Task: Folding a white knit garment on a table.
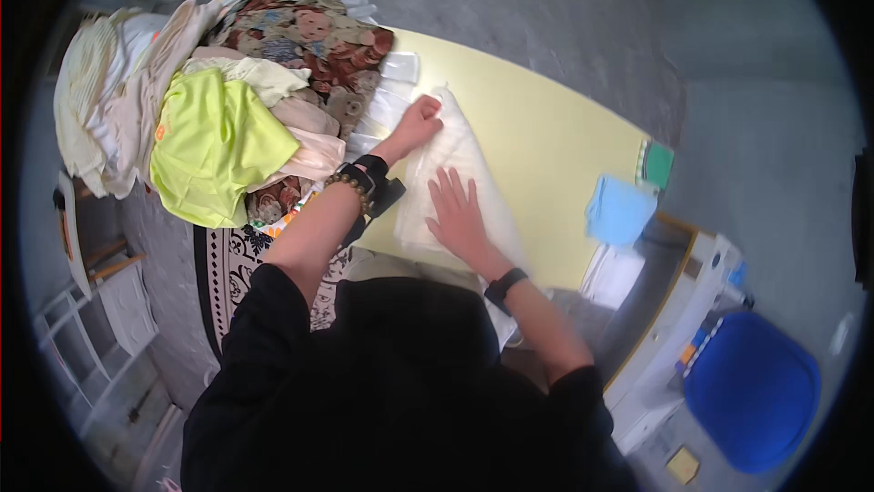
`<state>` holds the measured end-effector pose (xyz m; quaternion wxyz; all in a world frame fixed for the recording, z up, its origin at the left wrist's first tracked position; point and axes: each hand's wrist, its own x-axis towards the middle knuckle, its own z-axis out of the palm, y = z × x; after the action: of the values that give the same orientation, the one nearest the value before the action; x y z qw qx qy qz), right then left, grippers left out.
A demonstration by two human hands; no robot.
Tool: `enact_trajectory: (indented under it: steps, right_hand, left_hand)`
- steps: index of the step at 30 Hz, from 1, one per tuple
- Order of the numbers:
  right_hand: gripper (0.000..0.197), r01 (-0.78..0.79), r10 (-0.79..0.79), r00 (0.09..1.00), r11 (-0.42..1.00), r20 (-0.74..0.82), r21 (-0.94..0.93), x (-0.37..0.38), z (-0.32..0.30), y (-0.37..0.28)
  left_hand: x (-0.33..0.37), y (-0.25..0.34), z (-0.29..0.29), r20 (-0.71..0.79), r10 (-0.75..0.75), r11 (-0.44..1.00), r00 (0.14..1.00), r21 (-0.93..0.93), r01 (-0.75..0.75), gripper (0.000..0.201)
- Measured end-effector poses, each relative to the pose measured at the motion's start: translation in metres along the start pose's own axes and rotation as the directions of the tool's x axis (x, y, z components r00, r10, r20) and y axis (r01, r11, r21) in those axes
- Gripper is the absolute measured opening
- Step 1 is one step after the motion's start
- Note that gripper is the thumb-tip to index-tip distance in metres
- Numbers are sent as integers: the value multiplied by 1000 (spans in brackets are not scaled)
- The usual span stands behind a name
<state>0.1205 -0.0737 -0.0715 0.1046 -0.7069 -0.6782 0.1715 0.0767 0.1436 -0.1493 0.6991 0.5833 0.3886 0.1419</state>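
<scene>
A white cloth (482, 178) lies on the pale yellow table (555, 146), folded into a long, pointed shape with its narrow end away from me. At that far end my left hand (419, 126) has its fingers curled in and pinched on the cloth's left edge. My right hand (462, 222) rests flat on the nearer part of the cloth, fingers spread. A dark strap and a beaded bracelet circle my left wrist, with a black device beside them. Another dark band is on my right wrist.
Left of the cloth sits a heap of clothes, with a lime-green garment (218, 146) and a brown patterned fabric (314, 46). Clear plastic packets (387, 96) lie beside it. To the right are a folded light-blue cloth (621, 210), a green box (656, 165) and a blue stool (754, 392).
</scene>
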Motion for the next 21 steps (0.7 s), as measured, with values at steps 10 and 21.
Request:
enact_trajectory:
  steps: [10, 21]
  right_hand:
    - [32, -134, 229, 962, 872, -150, 471, -106, -30, 2]
    - [73, -418, 414, 908, 905, 63, 81, -220, 8, 29]
  left_hand:
    - [-109, 35, -2, 215, 344, 576, 914, 721, -386, 76]
    - [-175, 16, 3, 705, -65, 125, 706, 707, -696, 66]
